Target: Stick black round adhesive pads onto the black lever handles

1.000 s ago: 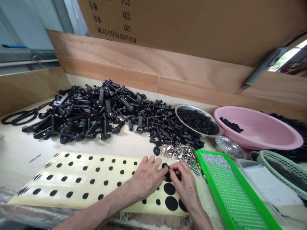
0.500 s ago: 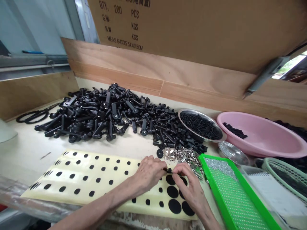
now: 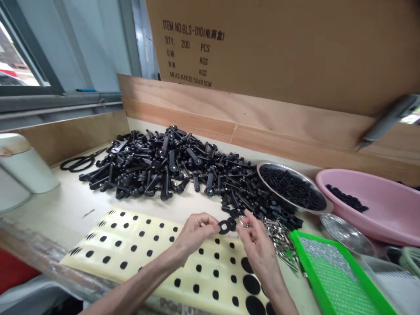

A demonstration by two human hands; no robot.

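Observation:
Between its thumb and fingers, my left hand (image 3: 197,229) holds a flat black ring (image 3: 225,227), its round hole facing me. My right hand (image 3: 260,245) is just to the right, apart from the ring. Its thumb and fingers are bent together at small silver metal clips (image 3: 282,236), and I cannot make out what they pinch. Below both hands lies a pale yellow sheet (image 3: 157,267) with rows of small black pads and larger black discs (image 3: 251,284) at its right end. Another black disc lies partly hidden behind the ring.
A heap of black plastic arms (image 3: 157,166) spreads behind the sheet. To the right are a metal bowl of black pieces (image 3: 292,186), a pink basin (image 3: 387,201) and a green tray (image 3: 323,273). Scissors (image 3: 80,162) and a pale canister (image 3: 36,166) stand left.
The hands, close together over a small black piece before, are now farther apart. The black ring in the left hand now shows face-on. The view has swung up and left.

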